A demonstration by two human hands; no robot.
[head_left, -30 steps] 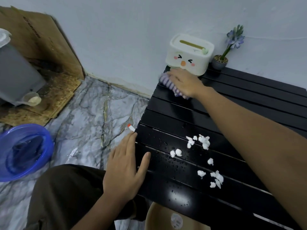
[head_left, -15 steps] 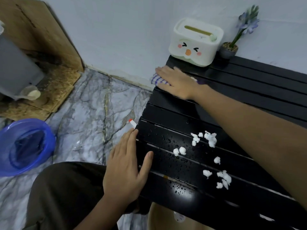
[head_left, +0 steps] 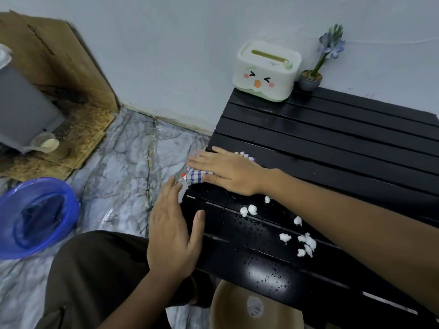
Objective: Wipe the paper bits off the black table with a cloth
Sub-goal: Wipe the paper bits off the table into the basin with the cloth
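Note:
The black slatted table (head_left: pixel 332 138) fills the right half of the view, wet with droplets near its front. My right hand (head_left: pixel 228 170) lies flat on a blue-and-white checked cloth (head_left: pixel 197 176), pressing it onto the table's left edge. Several white paper bits (head_left: pixel 305 242) lie on the front slats, just right of and below that hand; two more bits (head_left: pixel 248 210) sit closer to the cloth. My left hand (head_left: pixel 174 231) rests flat and empty at the table's left edge, fingers spread, thumb on the slat.
A white tissue box (head_left: pixel 266 70) with a cartoon face and a small potted flower (head_left: pixel 313 74) stand at the table's back edge. A beige bin (head_left: pixel 237 309) sits under the front edge. A blue basin (head_left: pixel 33 217) stands on the marble floor at left.
My right hand has dragged the cloth from the back of the table, near the tissue box, along the left edge toward me. It now lies just above the paper bits. The left hand stays put.

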